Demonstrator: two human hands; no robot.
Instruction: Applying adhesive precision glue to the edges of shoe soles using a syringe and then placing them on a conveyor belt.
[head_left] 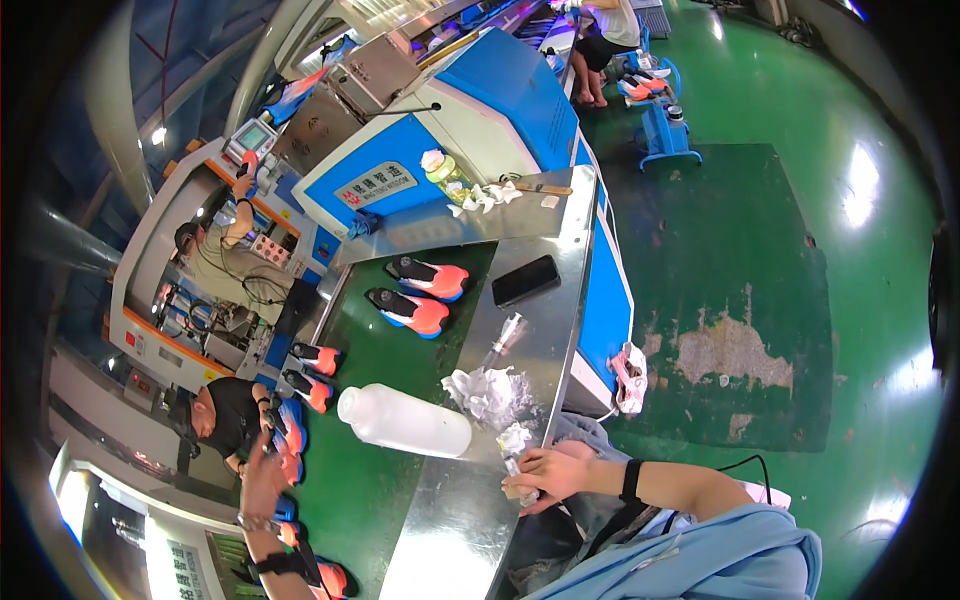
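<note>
So the head view looks down on a steel counter (pixel 470 520) running alongside a green conveyor belt (pixel 370 490). The right hand (pixel 548 473) comes in from the lower right with a black wristband (pixel 630 480) on that arm, and its fingers are curled around a small crumpled piece of white stuff (pixel 517 440) right at the counter's edge, so it's clenched on something, though what exactly is hard to make out. The left hand (pixel 262 478) is out over the belt at the lower left, blurry, fingers spread and raised; can't tell if it's gripping anything.

Just up from the right hand there's a wad of crumpled clear wrap (pixel 490 392), and beside that, lying on its side on the belt, a translucent white plastic bottle (pixel 405 421). Further up the counter sits a black phone (pixel 526 281). Pairs of orange-and-blue shoes (pixel 420 296) ride the belt, more of them near the left hand.

A big blue and white machine (pixel 480 120) stands at the far end. Two other people work along the left side, and the floor (pixel 800 150) is green.
</note>
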